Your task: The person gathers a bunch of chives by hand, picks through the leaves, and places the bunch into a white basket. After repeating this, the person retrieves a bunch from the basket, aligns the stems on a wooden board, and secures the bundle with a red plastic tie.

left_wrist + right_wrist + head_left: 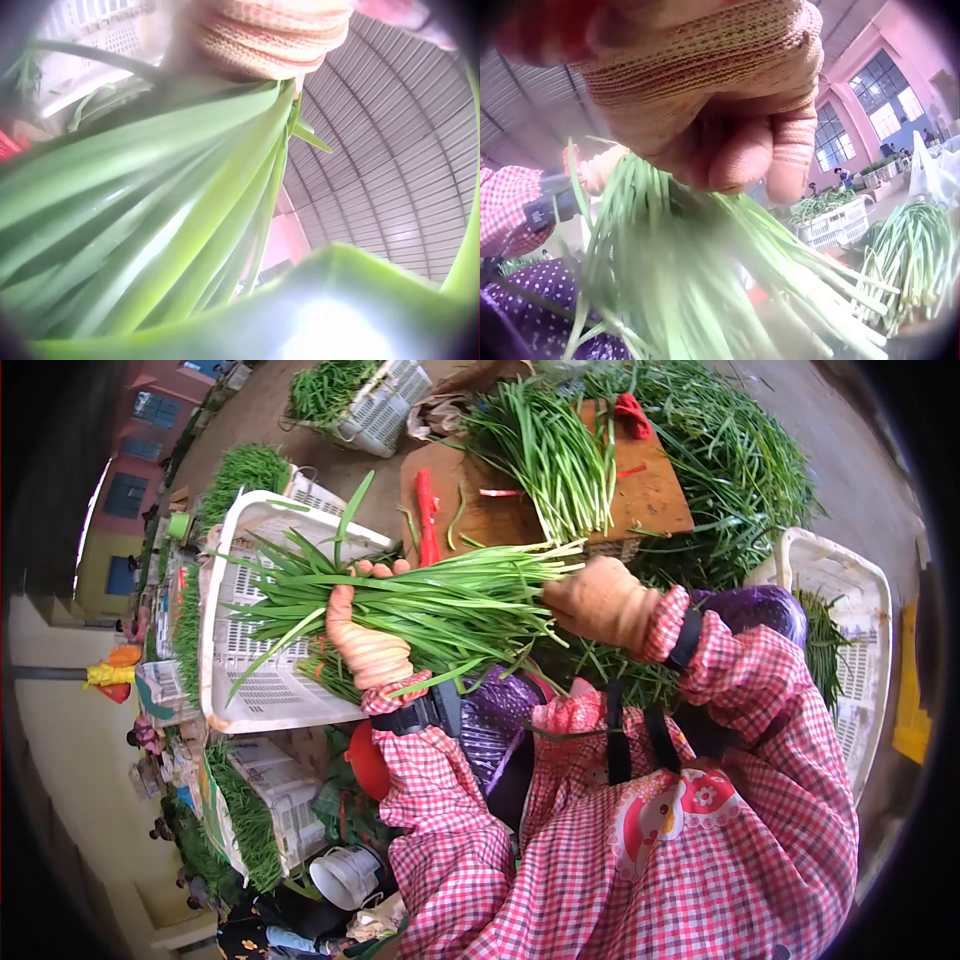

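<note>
A bunch of garlic chives (450, 600) lies across my gloved left hand (362, 630), whose fingers and thumb grip it near the leafy end. In the left wrist view the broad green leaves (172, 225) fan out below the knitted glove. My gloved right hand (603, 605) is at the pale stem ends, its fingers bent. The right wrist view has its bare fingertips (742, 161) right over the stalks (780, 262); I cannot tell whether they pinch any.
A white plastic crate (250, 670) stands under the leafy end. On a wooden board (650, 490) lie another chive bunch (555, 460) and red ties (428, 510). A large chive heap (740, 460) is behind the board; another white crate (870, 600) stands at the right.
</note>
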A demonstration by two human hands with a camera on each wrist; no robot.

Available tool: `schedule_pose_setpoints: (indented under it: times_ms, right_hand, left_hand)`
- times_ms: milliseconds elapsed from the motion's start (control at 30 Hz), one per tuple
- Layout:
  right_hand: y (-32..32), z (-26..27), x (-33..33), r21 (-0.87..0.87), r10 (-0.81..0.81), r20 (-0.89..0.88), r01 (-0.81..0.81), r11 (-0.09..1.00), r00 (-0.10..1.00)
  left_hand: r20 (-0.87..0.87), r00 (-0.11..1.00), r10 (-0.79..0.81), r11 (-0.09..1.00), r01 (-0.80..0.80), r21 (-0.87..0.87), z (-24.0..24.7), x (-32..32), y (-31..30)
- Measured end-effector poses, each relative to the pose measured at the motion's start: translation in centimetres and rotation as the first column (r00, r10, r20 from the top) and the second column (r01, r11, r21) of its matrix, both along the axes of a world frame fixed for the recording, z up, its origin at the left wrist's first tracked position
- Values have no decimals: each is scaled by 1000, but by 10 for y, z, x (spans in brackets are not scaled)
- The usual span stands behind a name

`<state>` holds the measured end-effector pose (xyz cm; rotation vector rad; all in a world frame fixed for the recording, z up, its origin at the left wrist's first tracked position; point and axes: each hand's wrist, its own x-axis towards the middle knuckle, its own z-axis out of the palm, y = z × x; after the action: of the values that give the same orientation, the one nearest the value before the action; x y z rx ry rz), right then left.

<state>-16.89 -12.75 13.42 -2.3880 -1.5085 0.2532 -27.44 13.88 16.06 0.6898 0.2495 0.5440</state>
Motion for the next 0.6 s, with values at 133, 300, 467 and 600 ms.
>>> schedule_pose_setpoints:
  times_ms: [133,300,467,600]
  right_hand:
    - [-27,-26,11,-46,-7,-58,4,999,998]
    - [-34,-70,26,-48,-54,-62,51,998,997]
    - [-40,-53,42,-409,-50,-39,30,912,998]
    - [-26,33,39,11,-74,2,74,997,997]
  left_hand:
    - [-38,998,52,999,-52,-2,6,-2,2]
    - [-132,991,15,987,-36,-155,4,1,-12]
    - [-194,979,57,995,-72,-75,15,13,-48]
    - [-172,985,-20,1000,16,-25,17,23,-62]
